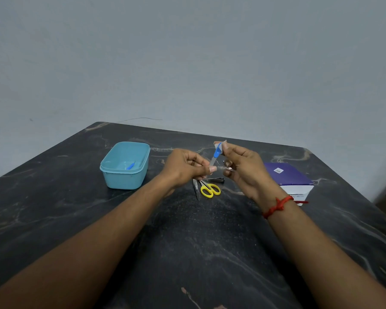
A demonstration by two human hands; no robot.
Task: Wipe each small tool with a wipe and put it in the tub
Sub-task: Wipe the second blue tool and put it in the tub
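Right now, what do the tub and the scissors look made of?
The tub looks like light blue plastic, satin finish, with a moulded rim step. The scissors have glossy yellow handles, probably plastic; their grey blades look like metal.

head cam | faces forward-down | near table [187, 241] | 1 view

A dark marbled table [187, 230] stands against a plain grey wall [187, 63].
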